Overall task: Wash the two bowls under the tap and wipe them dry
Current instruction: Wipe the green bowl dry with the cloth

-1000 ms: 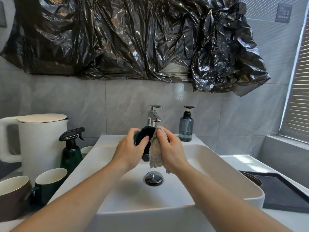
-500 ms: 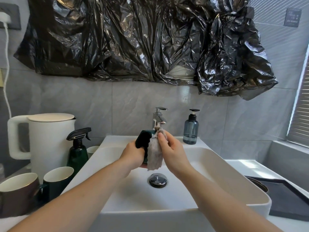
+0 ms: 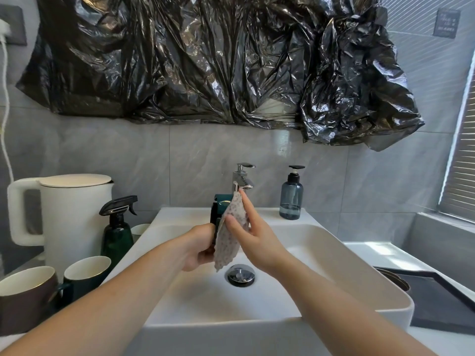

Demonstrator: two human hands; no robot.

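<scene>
over the white basin [image 3: 334, 255], the dark green bowl [image 3: 218, 209] had turned more edge-on than half a second before, and the cloth [image 3: 230, 240] hung longer. grey tiled wall behind, black plastic sheeting [image 3: 218, 60] above, chrome tap [image 3: 243, 178] just behind the bowl. left hand [image 3: 198, 250] gripped the bowl's lower edge; right hand [image 3: 253, 235], fingers nearly straight, pressed the cloth against it.

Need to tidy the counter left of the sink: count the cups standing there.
3: a brown ceramic cup at the far left, a dark green cup beside it, a pale cup behind the spray bottle, mostly hidden. More may be hidden.
</scene>
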